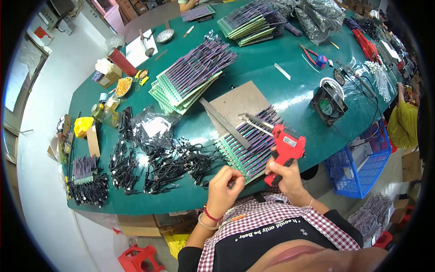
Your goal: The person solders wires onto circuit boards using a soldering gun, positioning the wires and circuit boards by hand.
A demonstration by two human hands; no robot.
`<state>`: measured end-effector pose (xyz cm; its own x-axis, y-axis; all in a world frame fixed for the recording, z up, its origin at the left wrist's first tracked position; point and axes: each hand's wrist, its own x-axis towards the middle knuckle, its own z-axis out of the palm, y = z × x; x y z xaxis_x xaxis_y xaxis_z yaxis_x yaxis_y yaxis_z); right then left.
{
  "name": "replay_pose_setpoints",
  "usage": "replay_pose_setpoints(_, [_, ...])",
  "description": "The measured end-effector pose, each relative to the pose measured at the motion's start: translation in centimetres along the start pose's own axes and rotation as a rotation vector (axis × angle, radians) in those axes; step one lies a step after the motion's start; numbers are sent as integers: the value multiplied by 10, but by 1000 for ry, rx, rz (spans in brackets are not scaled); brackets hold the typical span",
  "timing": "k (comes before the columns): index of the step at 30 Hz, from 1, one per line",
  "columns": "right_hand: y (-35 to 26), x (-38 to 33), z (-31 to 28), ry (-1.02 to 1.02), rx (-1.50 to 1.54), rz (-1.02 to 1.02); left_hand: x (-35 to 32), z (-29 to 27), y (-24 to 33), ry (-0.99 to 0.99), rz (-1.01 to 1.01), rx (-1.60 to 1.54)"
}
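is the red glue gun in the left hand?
No, the right hand grips the red glue gun, while the left hand pinches the near edge of the green circuit boards.

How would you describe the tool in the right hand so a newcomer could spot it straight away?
Start at the green table and come to its near edge, where a row of striped circuit boards lies. The right hand holds a red glue gun over them. It is the only pistol-shaped red tool, unlike the red-handled pliers farther back.
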<state>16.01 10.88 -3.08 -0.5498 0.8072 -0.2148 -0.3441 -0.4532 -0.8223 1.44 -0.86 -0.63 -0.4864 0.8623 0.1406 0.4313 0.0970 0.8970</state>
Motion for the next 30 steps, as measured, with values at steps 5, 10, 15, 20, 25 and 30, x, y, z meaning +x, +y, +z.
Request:
replay_pose_setpoints(5, [-7, 5, -24, -55, 33, -50, 6, -12, -26, 80, 46, 286])
replay_pose_setpoints(10, [-19, -7, -50, -50, -179, -49, 14, -13, -29, 179, 91, 528])
replay_pose_setpoints(15, [-4, -14, -69, -150, -77, 42, 20, -2, -51, 168, 122, 516])
replay_pose_setpoints(20, [5, -33, -79, -206, -139, 64, 19, 2, -54, 149, 159, 525])
replay_pose_setpoints(25, [12, -45, -88, -193, -292, 108, 20, 2, -55, 94, 107, 507])
replay_pose_setpoints(30, [16, -47, -92, -173, -319, 134, 24, 2, -55, 77, 88, 523])
